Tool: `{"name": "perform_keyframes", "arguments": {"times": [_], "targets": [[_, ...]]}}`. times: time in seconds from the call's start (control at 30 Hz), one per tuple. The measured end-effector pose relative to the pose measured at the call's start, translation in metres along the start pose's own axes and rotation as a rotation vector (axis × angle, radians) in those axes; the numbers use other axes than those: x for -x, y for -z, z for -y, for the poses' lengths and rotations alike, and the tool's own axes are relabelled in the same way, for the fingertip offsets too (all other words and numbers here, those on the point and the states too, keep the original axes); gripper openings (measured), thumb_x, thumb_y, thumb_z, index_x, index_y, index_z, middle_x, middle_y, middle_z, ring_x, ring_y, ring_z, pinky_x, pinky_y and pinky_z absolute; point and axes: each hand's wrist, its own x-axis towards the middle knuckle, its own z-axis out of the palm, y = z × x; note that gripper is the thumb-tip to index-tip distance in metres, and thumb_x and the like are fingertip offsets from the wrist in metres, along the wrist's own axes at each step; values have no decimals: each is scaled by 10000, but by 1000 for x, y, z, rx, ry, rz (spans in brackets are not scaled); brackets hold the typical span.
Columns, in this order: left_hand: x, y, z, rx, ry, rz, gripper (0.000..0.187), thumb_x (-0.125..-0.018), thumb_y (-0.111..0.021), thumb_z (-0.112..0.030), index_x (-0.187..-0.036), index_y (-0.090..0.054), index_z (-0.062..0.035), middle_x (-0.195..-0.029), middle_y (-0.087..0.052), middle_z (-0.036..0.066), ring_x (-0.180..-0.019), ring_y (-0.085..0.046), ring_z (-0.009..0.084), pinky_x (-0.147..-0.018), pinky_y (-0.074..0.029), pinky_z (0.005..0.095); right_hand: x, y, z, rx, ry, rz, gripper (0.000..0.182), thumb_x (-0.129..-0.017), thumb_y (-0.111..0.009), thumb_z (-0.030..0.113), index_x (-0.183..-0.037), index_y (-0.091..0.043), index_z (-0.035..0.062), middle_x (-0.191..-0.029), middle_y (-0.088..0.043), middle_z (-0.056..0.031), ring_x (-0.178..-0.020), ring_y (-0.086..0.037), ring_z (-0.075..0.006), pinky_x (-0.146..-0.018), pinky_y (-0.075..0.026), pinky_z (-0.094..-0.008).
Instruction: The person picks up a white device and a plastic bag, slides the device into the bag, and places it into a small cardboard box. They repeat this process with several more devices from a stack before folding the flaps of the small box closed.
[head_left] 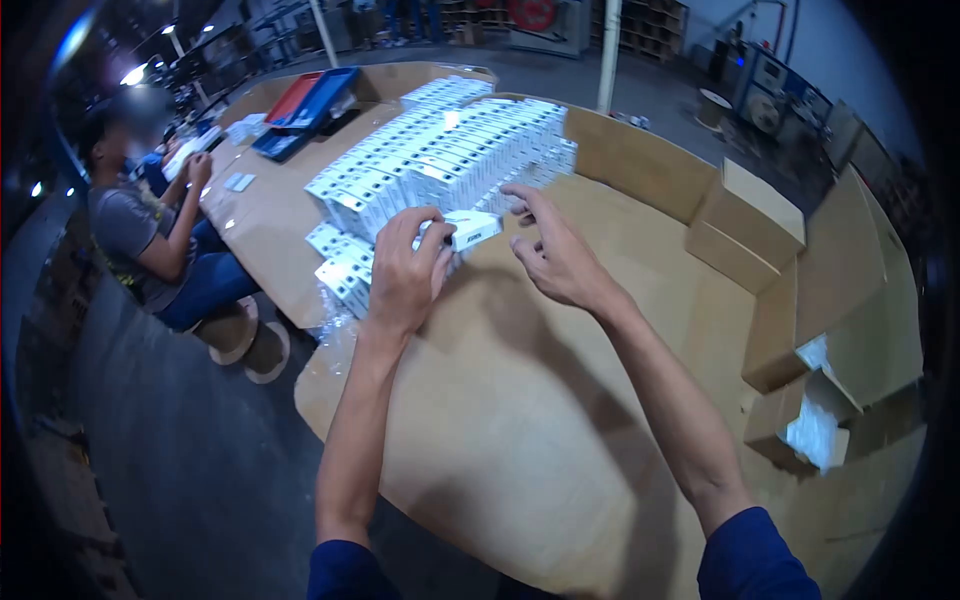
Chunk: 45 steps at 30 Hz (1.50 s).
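My left hand [408, 268] is closed on the left end of a small white box [474, 230] with dark print on its side. The box is held above the table, just in front of the stacked boxes. Off the box's right end is my right hand [555, 250], its fingers apart and curved toward the box, with a gap between. Behind both hands stand long rows of white boxes [440, 150], packed side by side in stacks. More white boxes [343, 270] lie in a lower group left of my left hand, beside some clear plastic wrap [336, 335].
A brown cardboard-covered table [480, 430] has a raised rim. Open cartons [745, 225] stand at the right, one [800, 425] holding clear plastic bags. Blue and red trays [305, 110] lie at the back left. A seated person [155, 220] works at the left edge.
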Motion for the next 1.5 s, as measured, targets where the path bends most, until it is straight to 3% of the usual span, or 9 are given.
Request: {"name": "perform_keyframes", "arguments": {"times": [0.03,0.17,0.4,0.67,0.73,0.8,0.97,1.27,1.5], "targets": [[6,-1,-18,54,-7,3,383,-739,-793,60,-1088,-658,-26,-1187,-616,140,-1163,-617,360,-973,-511,469,22,9,2,-48,-68,-23,598,-989,-598,101,-1552,-403,155,-1339,-545,-197,-1150,-608,-256,-928,-559,-385],[35,-20,-104,258,-60,-57,401,-724,-761,107,-1085,-635,-14,-1213,-607,172,-1200,-602,411,-992,-509,520,114,45,-6,-612,-340,-19,588,-1047,-614,256,-1573,-386,124,-1309,-573,-166,-1147,-583,-186,-878,-561,-329],[59,-50,-248,436,-232,55,227,-813,-756,9,-1015,-656,-16,-1088,-653,130,-1102,-641,382,-914,-516,568,256,105,8,-871,-383,-77,548,-1068,-608,195,-1573,-416,106,-1219,-620,-62,-1021,-613,-140,-873,-543,-301],[-25,-46,-381,919,-239,388,246,-828,-770,2,-1034,-635,-2,-1009,-675,151,-913,-683,317,-808,-562,391,375,220,11,-583,-251,-427,212,-1047,-558,18,-1228,-668,17,-1153,-680,-65,-1100,-627,-130,-973,-513,-298],[-65,-67,-422,857,-268,396,130,-902,-705,15,-1011,-635,25,-926,-671,150,-825,-672,282,-755,-543,361,400,270,27,-634,-398,-510,210,-1033,-538,-21,-1169,-694,9,-1108,-690,-80,-1037,-654,-140,-947,-520,-300],[-105,-106,-466,898,-329,385,80,-938,-681,13,-1000,-635,33,-910,-660,160,-774,-661,292,-725,-533,371,417,320,15,-10,-197,-634,227,-1010,-520,-60,-1114,-711,6,-1073,-694,-91,-929,-667,-161,-889,-526,-303],[-178,-259,-536,573,-509,668,233,-890,-706,-27,-1121,-685,-21,-1082,-676,195,-1043,-672,377,-903,-544,490,424,414,-7,385,-321,-720,276,-1061,-536,252,-1168,-745,104,-1213,-661,-132,-1166,-573,-271,-1054,-434,-396],[-193,-391,-576,24,-963,998,222,-937,-640,-61,-1132,-742,-80,-1298,-652,133,-1178,-675,328,-986,-582,423,421,441,-57,264,-343,-761,464,-1126,-418,406,-1231,-737,85,-1114,-632,-101,-1105,-534,-222,-1065,-392,-351],[-213,-328,-565,568,-293,800,232,-952,-679,-142,-1111,-678,25,-1007,-729,263,-962,-716,424,-878,-554,471,435,444,-60,265,-424,-790,311,-1050,-611,283,-1280,-718,104,-1113,-629,-111,-1095,-569,-233,-1016,-453,-355]]}}
